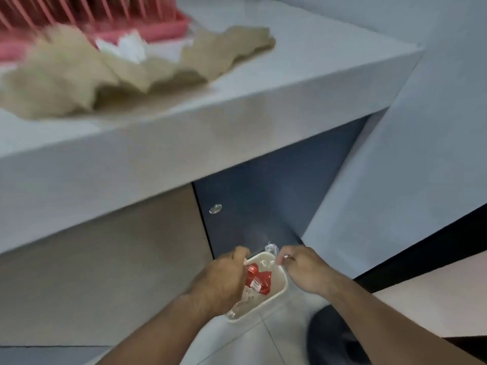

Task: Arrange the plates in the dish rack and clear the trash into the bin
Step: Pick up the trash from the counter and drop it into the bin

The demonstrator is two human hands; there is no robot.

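1. White plastic makes up the small bin (281,287), which sits on the tiled floor (253,341) at about 6 o'clock in the view, below the counter (163,154). It is a rounded box with red wrappers (257,279) and clear plastic bits inside.
2. The bin's long side runs from 7 o'clock up to 1 o'clock, and its open top faces up.
3. The left hand (224,277) is curled at the bin's left rim; I cannot tell what it grips. The right hand (303,270) pinches a scrap of clear plastic (271,248) at the far corner.
4. A dark blue cabinet door (263,196) stands right behind the bin.
5. Up on the counter, at 11 o'clock, lies crumpled brown paper (79,75) with white tissue (129,47) on it. The pink dish rack (105,19) is just behind, blurred.
6. A dark round thing (332,335) sits on the floor at 5 o'clock.
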